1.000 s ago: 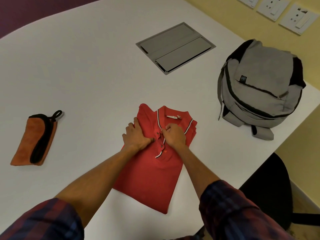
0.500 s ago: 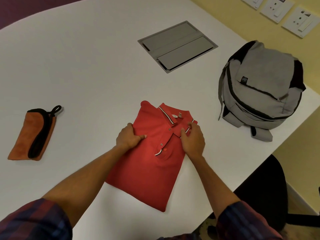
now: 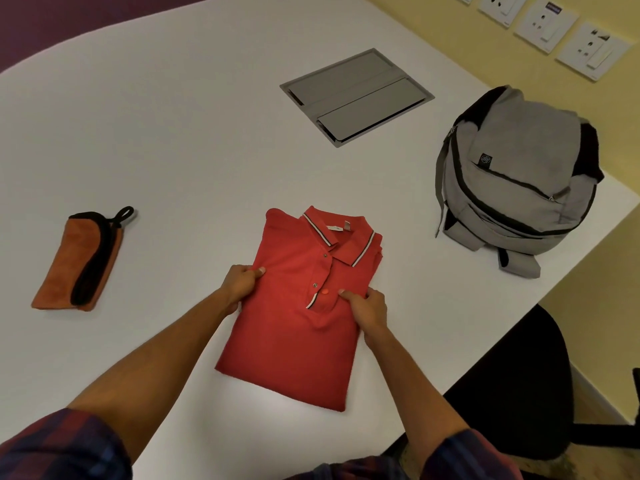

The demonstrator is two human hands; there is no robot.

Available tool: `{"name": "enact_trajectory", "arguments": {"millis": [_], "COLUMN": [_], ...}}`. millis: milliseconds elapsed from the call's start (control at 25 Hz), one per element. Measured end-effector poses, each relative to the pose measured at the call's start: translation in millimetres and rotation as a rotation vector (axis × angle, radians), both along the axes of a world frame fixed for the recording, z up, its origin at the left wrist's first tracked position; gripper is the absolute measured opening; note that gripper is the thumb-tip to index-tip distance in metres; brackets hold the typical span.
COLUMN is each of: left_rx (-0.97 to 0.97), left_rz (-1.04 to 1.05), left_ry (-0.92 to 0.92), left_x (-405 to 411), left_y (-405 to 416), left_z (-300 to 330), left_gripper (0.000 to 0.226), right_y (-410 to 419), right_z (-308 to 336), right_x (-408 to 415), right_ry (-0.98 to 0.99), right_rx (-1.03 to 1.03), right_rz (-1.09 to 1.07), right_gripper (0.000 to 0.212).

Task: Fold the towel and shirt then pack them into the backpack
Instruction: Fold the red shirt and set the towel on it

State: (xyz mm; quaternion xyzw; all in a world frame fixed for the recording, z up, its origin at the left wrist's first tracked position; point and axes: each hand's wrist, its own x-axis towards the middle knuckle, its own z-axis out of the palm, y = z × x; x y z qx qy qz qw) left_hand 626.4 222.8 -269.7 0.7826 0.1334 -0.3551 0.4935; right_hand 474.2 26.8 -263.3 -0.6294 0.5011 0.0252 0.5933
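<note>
A red polo shirt (image 3: pixel 294 327) lies folded into a narrow rectangle on the white table (image 3: pixel 173 133), collar at the far end. My left hand (image 3: pixel 240 284) grips its left edge at mid-length, thumb on top. My right hand (image 3: pixel 367 306) grips the right edge, thumb on top near the button placket. A folded orange towel (image 3: pixel 69 268) with black trim and a loop lies at the left. The grey and black backpack (image 3: pixel 519 181) rests on the table at the right, its zippers closed as far as I can see.
A grey metal cable hatch (image 3: pixel 356 95) is set flush in the table beyond the shirt. Wall sockets (image 3: pixel 550 26) line the yellow wall at the top right. A black chair (image 3: pixel 519 382) stands beside the table's right edge.
Both hands have left the collar and placket, slid outward and toward me, and now hold the shirt's two side edges.
</note>
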Motion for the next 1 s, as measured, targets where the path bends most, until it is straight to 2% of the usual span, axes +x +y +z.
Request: {"name": "enact_trajectory", "arguments": {"millis": [80, 200, 360, 440, 520, 680, 880, 1000], "left_rx": [-0.021, 0.006, -0.002, -0.078, -0.198, -0.402, -0.550, -0.539], "left_rz": [0.060, 0.049, -0.008, -0.002, 0.015, 0.070, 0.066, 0.036], "left_ry": [0.013, -0.014, 0.146, 0.208, 0.221, 0.058, -0.199, -0.275], "left_x": [-7.6, -17.1, -13.3, -5.8, 5.3, 38.5, 67.5, 58.2], "left_y": [7.2, 10.0, 11.8, 15.0, 15.3, 5.6, 4.8, 23.6], "left_z": [-3.4, -5.4, -0.6, 4.9, 16.4, 60.5, 118.9, 122.0], "left_gripper": [0.023, 0.028, 0.047, 0.054, 0.055, 0.049, 0.040, 0.042], "right_y": [1.4, 1.2, -6.5, -9.5, -16.0, -36.7, -51.4, -46.2], "right_z": [1.7, -4.5, -7.6, 0.2, 10.6, 56.9, 135.7, 144.6], "right_x": [-0.3, -4.7, -4.5, 1.8, 14.5, 57.6, 89.1, 77.0], "right_ry": [-0.029, 0.055, 0.018, -0.025, -0.063, -0.235, -0.488, -0.535], "right_rx": [-0.030, -0.036, 0.122, 0.238, 0.227, 0.077, -0.084, -0.076], "right_rz": [0.081, 0.189, 0.095, 0.037, 0.035, 0.115, 0.218, 0.266], "right_gripper": [0.052, 0.061, 0.054, 0.049, 0.047, 0.037, 0.022, 0.017]}}
